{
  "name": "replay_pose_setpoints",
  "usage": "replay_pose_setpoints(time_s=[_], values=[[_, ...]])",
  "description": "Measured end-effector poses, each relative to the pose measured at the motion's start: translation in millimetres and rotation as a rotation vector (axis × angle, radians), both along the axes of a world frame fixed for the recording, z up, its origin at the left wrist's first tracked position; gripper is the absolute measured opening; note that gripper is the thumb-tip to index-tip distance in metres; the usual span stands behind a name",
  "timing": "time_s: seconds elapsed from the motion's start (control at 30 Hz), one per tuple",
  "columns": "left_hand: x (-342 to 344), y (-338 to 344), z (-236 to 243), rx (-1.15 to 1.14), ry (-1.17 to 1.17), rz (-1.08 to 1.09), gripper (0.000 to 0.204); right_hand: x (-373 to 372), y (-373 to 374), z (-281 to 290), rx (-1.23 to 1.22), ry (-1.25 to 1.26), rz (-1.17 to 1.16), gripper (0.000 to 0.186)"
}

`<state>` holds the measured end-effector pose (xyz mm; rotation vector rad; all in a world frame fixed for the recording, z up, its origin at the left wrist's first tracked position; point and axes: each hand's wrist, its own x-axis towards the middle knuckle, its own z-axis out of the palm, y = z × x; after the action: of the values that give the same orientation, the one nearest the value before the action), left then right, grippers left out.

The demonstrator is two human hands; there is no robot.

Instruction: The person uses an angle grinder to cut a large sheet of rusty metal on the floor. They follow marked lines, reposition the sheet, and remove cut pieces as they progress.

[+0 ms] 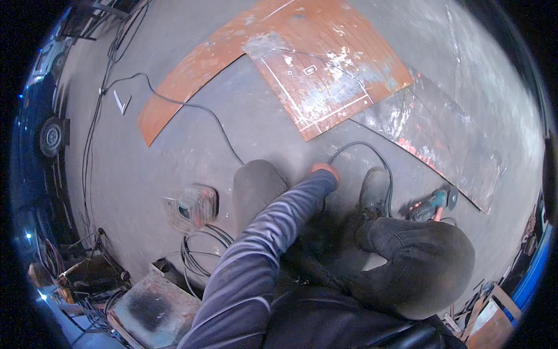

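Reaching down past my left knee (258, 186), my left hand (325, 170) in its orange glove sits at the end of the striped blue sleeve (261, 244), right at the spot where the black cable (372, 152) loops down to the concrete floor (192, 145); the fingers are turned away from me, so I cannot tell whether they are spread, curled or gripping the cable, only that the glove is at or touching it. That cable arcs up from the glove, over and round the toe of my black shoe (373, 189), and runs down toward the angle grinder (433, 203), which lies on the floor just right of the shoe and just beyond my right knee (424, 262). Something orange shows right beside the grinder's body, but my right hand itself is hidden behind the knee, so I cannot say if it holds the tool. Beyond the loop lie a rust-brown metal sheet (325, 64) marked with white lines and a darker grey sheet (447, 134) overlapping its right edge. To my left a small cable reel (195, 206) rests on the floor near my left knee, with more black cables coiled below it.
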<state>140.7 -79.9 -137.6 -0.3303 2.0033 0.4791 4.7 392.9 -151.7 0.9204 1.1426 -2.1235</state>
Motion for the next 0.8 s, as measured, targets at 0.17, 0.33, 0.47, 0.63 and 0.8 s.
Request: replay_pose_setpoints(time_s=[0.17, 0.33, 0.47, 0.63, 0.8], values=[[7.7, -3.5, -2.3, 0.046, 0.049, -0.022, 0.036, 22.7, 9.5, 14.6, 0.07, -0.005, 0.009, 0.062], [-15.6, -4.6, 12.8, 0.097, 0.038, -0.041, 0.04, 43.7, 17.9, 32.2, 0.124, 0.018, 0.009, 0.061], [-17.4, -2.4, -5.4, 0.174, 0.072, -0.054, 0.041, 60.8, 13.5, 38.1, 0.155, 0.02, 0.027, 0.061], [-32.5, -5.9, 9.0, 0.135, 0.214, 0.237, 0.043, 79.8, 28.0, 59.2, 0.233, 0.037, 0.029, 0.06], [-46.4, -36.2, -4.9, 0.083, 0.381, 0.591, 0.046, 90.0, 32.9, 67.1, 0.281, 0.048, 0.054, 0.06]])
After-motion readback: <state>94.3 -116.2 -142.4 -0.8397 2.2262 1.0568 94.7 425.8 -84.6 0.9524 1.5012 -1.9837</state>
